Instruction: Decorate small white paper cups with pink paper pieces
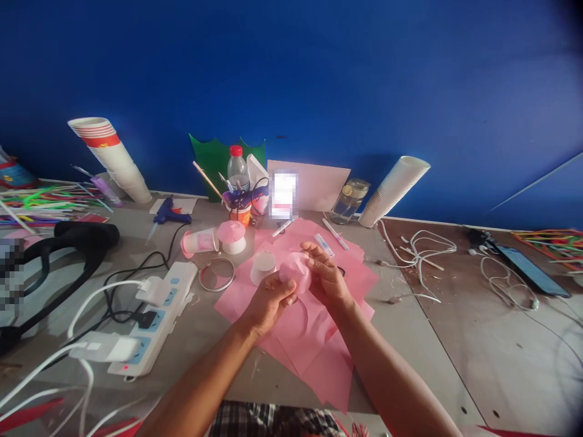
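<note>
Blue wall (319, 79) behind, curled left hand (269, 301) and right hand (330, 278) pinch rounded pink paper (293, 267).

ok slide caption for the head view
Left hand and right hand hold a rounded pink piece above pink sheets.

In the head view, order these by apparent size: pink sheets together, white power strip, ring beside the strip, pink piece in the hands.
1. Pink sheets, together
2. White power strip
3. Ring and held pink piece, unranked: they look close, and the piece is partly covered
</note>
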Available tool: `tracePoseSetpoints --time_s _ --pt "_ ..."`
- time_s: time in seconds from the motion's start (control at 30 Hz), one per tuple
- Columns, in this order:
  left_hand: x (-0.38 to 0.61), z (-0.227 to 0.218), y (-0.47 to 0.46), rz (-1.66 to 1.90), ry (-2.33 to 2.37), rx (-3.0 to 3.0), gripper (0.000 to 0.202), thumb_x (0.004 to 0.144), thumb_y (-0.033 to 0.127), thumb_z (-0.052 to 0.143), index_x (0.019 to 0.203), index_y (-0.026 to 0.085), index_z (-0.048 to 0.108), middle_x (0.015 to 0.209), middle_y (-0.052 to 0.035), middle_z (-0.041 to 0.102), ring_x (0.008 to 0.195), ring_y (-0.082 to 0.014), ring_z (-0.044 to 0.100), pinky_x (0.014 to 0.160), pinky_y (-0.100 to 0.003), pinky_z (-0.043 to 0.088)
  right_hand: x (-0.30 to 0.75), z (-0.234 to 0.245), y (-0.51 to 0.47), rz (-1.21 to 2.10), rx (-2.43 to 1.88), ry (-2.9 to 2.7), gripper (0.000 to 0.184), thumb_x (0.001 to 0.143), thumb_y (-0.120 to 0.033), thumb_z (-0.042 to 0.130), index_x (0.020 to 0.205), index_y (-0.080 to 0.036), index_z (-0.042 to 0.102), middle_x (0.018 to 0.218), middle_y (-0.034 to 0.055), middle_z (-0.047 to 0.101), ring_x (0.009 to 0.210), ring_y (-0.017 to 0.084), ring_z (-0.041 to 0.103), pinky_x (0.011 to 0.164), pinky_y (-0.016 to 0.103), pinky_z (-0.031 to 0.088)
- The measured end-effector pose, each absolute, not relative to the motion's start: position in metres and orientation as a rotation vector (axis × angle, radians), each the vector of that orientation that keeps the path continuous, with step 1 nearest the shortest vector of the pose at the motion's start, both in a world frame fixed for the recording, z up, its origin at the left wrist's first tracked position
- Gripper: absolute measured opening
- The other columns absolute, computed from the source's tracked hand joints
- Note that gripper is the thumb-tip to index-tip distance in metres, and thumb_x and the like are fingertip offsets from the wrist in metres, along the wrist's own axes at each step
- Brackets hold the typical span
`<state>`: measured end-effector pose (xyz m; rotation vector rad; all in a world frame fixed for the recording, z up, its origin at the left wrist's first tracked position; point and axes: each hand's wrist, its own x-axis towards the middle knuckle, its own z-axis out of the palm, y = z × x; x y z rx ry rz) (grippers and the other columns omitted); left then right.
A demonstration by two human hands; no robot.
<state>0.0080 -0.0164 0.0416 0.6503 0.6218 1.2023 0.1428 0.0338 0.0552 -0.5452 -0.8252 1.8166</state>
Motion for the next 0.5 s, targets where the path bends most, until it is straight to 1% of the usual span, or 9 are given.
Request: tracePoseSetpoints --time_s 0.1,0.17,0.23,0.3,0.4,0.47,0.5 --pt "0.008 0.041 -0.016 1.233 0.637 0.636 0.025 0.070 0.031 0.075 0.066 0.014 0.058 0.061 0.0047 0.045 0.050 -0.0034 0.034 0.054 -0.023 0.026 0.144 0.057 0.033 1.832 -0.546 -0.886 0.028 0.072 -0.027 0.067 0.099 -0.022 0.063 0.079 -0.0005 0.059 0.065 0.013 0.055 0.059 0.024 0.046" --pt "0.007 0.040 -0.015 1.246 0.666 0.639 0.025 0.069 0.032 0.076 0.065 0.014 0.058 0.059 0.0050 0.044 0.050 -0.0039 0.033 0.054 -0.024 0.026 0.143 0.057 0.033 1.793 -0.581 -0.917 0.029 0.074 -0.034 0.065 0.099 -0.020 0.065 0.085 0.0021 0.061 0.072 0.016 0.057 0.064 0.026 0.047" --pt "0.005 0.039 -0.014 1.251 0.695 0.654 0.027 0.069 0.033 0.075 0.063 0.014 0.058 0.056 0.0050 0.044 0.049 -0.0043 0.033 0.054 -0.024 0.026 0.141 0.056 0.035 1.736 -0.635 -0.907 0.031 0.075 -0.041 0.063 0.097 -0.019 0.066 0.092 0.0044 0.062 0.080 0.018 0.058 0.070 0.027 0.048" --pt "0.004 0.038 -0.014 1.244 0.710 0.672 0.028 0.070 0.034 0.074 0.061 0.014 0.057 0.054 0.0051 0.043 0.049 -0.0045 0.032 0.053 -0.024 0.025 0.140 0.055 0.037 1.729 -0.652 -0.877 0.037 0.076 -0.048 0.061 0.097 -0.017 0.067 0.091 0.0056 0.062 0.083 0.019 0.058 0.073 0.029 0.048" --pt "0.003 0.037 -0.015 1.218 0.724 0.684 0.028 0.069 0.034 0.075 0.062 0.013 0.058 0.053 0.0050 0.043 0.050 -0.0048 0.031 0.052 -0.023 0.024 0.143 0.054 0.041 1.834 -0.596 -0.893 0.050 0.077 -0.058 0.054 0.100 -0.015 0.066 0.082 0.0055 0.061 0.076 0.018 0.058 0.068 0.029 0.048" --pt "0.003 0.038 -0.016 1.184 0.741 0.679 0.026 0.066 0.034 0.076 0.064 0.013 0.061 0.054 0.0042 0.045 0.051 -0.0054 0.033 0.051 -0.022 0.023 0.148 0.054 0.042 1.909 -0.567 -0.948 0.053 0.078 -0.060 0.052 0.103 -0.016 0.065 0.080 0.0050 0.060 0.070 0.018 0.057 0.063 0.029 0.047" --pt "0.003 0.038 -0.016 1.162 0.747 0.674 0.026 0.065 0.034 0.077 0.066 0.013 0.062 0.056 0.0035 0.047 0.052 -0.0057 0.035 0.051 -0.022 0.023 0.151 0.054 0.042 1.934 -0.558 -0.976 0.051 0.078 -0.059 0.053 0.104 -0.016 0.065 0.080 0.0045 0.060 0.068 0.017 0.057 0.061 0.029 0.047"
